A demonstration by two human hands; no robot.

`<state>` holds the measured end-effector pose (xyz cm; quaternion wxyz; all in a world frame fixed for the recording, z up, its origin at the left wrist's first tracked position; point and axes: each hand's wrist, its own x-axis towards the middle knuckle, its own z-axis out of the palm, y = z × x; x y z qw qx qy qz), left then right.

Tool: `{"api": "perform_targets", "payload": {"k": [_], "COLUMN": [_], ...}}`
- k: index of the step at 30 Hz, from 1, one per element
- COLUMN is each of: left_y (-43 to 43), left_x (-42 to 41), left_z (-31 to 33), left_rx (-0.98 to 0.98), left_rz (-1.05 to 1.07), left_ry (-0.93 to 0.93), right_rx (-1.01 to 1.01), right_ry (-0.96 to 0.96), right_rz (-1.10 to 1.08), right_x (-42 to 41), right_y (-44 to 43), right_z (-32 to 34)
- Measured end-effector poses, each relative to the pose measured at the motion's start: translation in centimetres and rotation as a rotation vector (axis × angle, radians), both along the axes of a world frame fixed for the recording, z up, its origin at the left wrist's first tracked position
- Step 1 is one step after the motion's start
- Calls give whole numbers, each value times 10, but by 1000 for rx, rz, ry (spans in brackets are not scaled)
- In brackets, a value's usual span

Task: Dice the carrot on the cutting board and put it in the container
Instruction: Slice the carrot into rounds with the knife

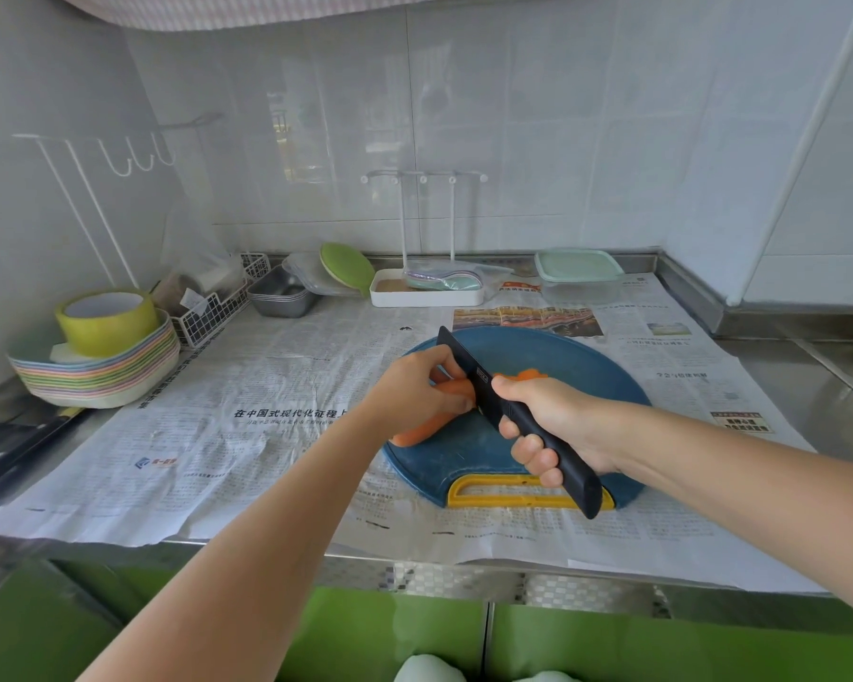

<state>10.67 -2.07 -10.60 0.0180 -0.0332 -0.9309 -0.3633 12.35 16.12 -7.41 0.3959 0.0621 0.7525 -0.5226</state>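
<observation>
While scanning from big to small, start with the steel counter point(784, 386) and the newspaper point(277, 386) spread over it, then note the blue board point(552, 356) lying on the paper near the front edge. Find the lidded container point(579, 275) at the back, well apart from the board. Look for the carrot point(414, 430) lying slantwise on the board's left half, near end at the rim, with a few cut pieces point(530, 375) just right of the knife point(533, 425).

Expect the carrot to be stiff, dense and round enough to roll, probably slick where cut. Hold it from above, close behind the cut line, fingertips tucked back.

See the left hand point(414, 386) reaching in from the near left, fingers curled down over the carrot and holding it to the board. See the right hand point(557, 420) wrapped tight round the black handle, forefinger up near the blade's heel, blade slanting across the carrot with its tip pointing far left.
</observation>
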Motion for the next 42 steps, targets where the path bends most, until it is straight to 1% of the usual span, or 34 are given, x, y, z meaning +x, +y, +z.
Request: {"api": "perform_targets", "payload": {"k": [10, 15, 20, 24, 28, 32, 42], "left_y": [1, 0, 0, 1, 1, 4, 4], "left_x": [-1, -3, 0, 4, 5, 5, 4], "left_z": [-2, -1, -1, -1, 0, 1, 1], "left_rx": [-26, 22, -6, -13, 2, 7, -27], "left_rz": [4, 22, 23, 19, 24, 24, 35], "left_ry": [18, -13, 11, 17, 16, 2, -3], "right_rx": [9, 18, 11, -41, -65, -87, -42], "right_ry": [6, 22, 47, 37, 24, 60, 69], "right_rz": [-9, -32, -42, -48, -36, -14, 36], "right_x": [2, 4, 4, 3, 2, 2, 1], "right_y": [-2, -5, -6, 0, 10, 18, 18], "right_z": [-8, -19, -19, -19, -13, 2, 15]}}
